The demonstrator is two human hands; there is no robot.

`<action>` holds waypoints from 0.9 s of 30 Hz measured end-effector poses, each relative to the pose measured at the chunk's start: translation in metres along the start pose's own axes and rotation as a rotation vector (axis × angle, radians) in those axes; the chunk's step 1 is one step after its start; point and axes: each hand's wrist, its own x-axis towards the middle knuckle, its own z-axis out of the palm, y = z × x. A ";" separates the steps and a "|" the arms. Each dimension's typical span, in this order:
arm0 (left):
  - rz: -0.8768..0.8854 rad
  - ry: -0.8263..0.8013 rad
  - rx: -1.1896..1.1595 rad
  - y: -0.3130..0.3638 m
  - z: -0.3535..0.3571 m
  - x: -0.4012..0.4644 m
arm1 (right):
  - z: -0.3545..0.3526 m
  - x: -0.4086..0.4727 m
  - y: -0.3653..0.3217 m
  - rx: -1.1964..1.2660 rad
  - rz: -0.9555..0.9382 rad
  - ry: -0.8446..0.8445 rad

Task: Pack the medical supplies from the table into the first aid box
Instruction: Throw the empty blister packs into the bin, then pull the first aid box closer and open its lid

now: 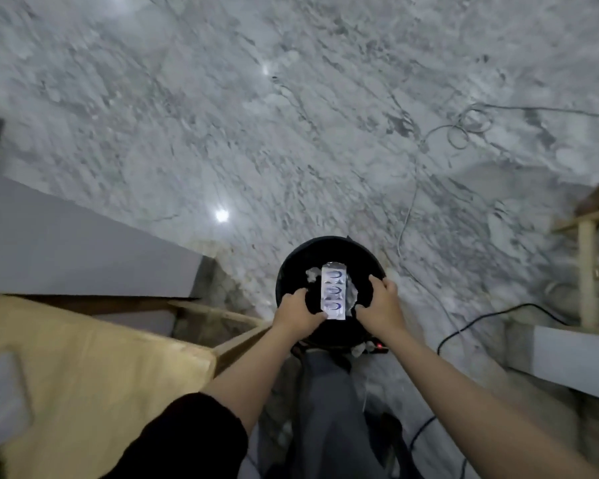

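A long white packet (333, 292) with blue print is held flat over the mouth of a round black bin (325, 243) on the floor. My left hand (296, 314) pinches the packet's near left edge with the thumb. On the other side, my right hand (381, 304) grips the crinkled clear wrapping along its right edge. A crumpled white scrap (312, 273) lies inside the bin just left of the packet. No first aid box can be made out in this view.
A wooden table (94, 368) is at the lower left, with a blurred grey object (0, 395) on it. Cables (471, 328) trail over the marble floor (256, 133). A wooden frame (586, 271) stands at the right. My legs are below the bin.
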 end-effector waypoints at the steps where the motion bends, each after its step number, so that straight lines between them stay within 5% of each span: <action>1: -0.034 -0.014 0.032 -0.001 0.001 0.005 | -0.001 0.003 0.003 0.002 0.013 -0.007; 8: -0.024 0.051 -0.027 0.001 -0.019 -0.006 | -0.006 0.006 -0.009 -0.018 -0.021 0.002; 17: 0.233 0.478 -0.227 -0.008 -0.109 -0.109 | 0.010 -0.061 -0.129 0.046 -0.393 0.038; 27: 0.179 0.981 -0.453 -0.171 -0.146 -0.285 | 0.115 -0.222 -0.239 0.040 -0.884 -0.028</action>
